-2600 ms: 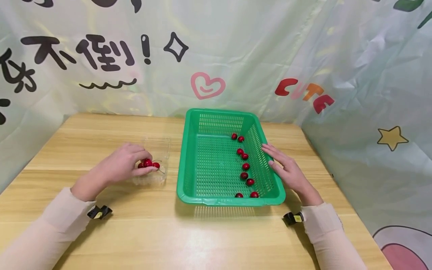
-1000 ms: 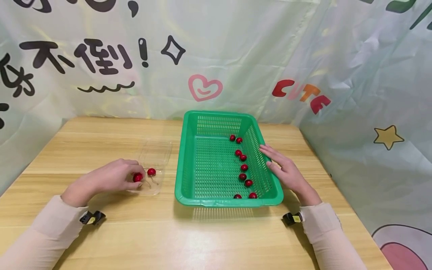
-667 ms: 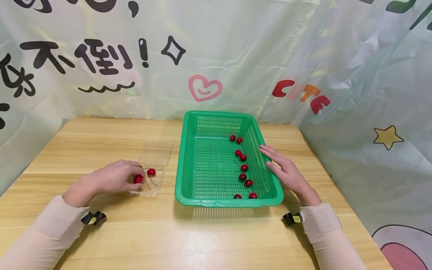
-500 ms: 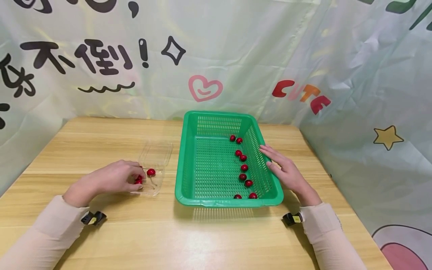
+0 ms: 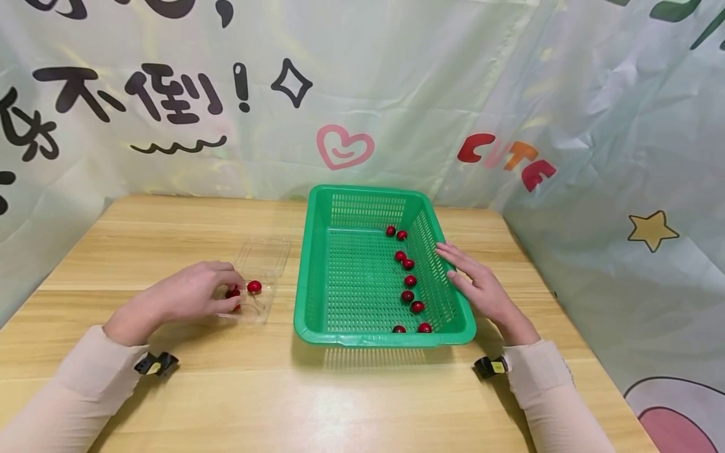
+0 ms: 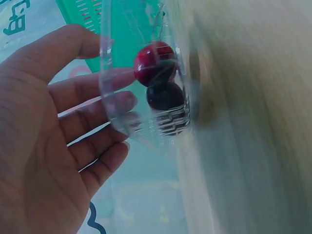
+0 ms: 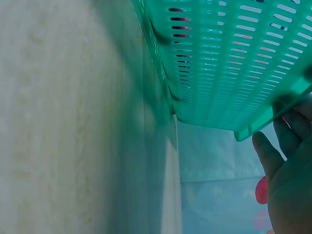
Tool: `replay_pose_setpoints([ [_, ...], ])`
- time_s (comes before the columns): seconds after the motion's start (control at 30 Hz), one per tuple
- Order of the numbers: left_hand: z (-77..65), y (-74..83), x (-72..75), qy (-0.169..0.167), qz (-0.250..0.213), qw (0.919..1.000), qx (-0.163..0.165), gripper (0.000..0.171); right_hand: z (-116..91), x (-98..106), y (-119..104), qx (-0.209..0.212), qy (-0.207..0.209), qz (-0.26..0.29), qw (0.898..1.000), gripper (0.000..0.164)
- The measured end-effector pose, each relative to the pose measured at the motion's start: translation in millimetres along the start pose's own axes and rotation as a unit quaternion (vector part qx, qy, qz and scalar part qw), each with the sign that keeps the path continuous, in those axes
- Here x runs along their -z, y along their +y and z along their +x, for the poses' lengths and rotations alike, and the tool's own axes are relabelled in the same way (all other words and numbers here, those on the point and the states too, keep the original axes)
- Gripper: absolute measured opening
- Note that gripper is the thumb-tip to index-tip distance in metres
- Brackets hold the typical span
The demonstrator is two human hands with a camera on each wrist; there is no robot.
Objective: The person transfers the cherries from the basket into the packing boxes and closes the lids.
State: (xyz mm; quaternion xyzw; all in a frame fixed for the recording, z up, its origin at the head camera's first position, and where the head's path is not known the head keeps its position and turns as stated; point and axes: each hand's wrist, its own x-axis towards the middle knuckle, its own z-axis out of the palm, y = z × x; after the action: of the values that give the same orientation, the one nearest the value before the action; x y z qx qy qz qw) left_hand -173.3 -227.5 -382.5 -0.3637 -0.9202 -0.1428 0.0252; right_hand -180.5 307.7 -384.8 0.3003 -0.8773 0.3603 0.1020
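My left hand (image 5: pixel 189 294) reaches into a clear plastic box (image 5: pixel 262 316) left of centre, its fingers inside the wall. In the left wrist view, the index fingertip is at a red cherry (image 6: pixel 152 66), perhaps touching it. A dark-looking cherry (image 6: pixel 165 97) lies against that one, and the thumb is held apart. Another cherry (image 5: pixel 254 287) with a stem sits to the right in the box. My right hand (image 5: pixel 484 289) rests its extended fingers on the right rim of a green basket (image 5: pixel 303 270). Several cherries (image 5: pixel 410 280) lie along that side inside.
The box's clear lid (image 5: pixel 263 255) lies folded back behind it. Both stand on a wooden table (image 5: pixel 334 402). A printed fabric backdrop (image 5: pixel 396 75) rises behind the table and along its sides.
Since the earliest frame, the cherries in the box have spread apart, and my left hand and the box have shifted slightly nearer. My right hand and the basket's cherries look unchanged.
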Motion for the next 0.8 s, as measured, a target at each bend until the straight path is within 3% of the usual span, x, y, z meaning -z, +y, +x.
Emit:
replay_pose_setpoints([
  [0.4, 8.6, 3.5, 6.8, 0.061, 0.012, 0.9979, -0.021, 0.021, -0.4, 1.6, 1.7, 0.009, -0.006, 0.01, 1.0, 0.047],
  [0.5, 16.1, 7.1, 10.6, 0.07, 0.014, 0.9971, -0.028, 0.023, -0.9, 1.7, 0.9, 0.007, -0.007, 0.01, 1.0, 0.047],
  [0.8, 48.6, 22.8, 29.2, 0.103, 0.024, 0.9904, -0.089, 0.022, -1.5, 2.2, 0.2, 0.004, -0.008, 0.005, 1.0, 0.046],
])
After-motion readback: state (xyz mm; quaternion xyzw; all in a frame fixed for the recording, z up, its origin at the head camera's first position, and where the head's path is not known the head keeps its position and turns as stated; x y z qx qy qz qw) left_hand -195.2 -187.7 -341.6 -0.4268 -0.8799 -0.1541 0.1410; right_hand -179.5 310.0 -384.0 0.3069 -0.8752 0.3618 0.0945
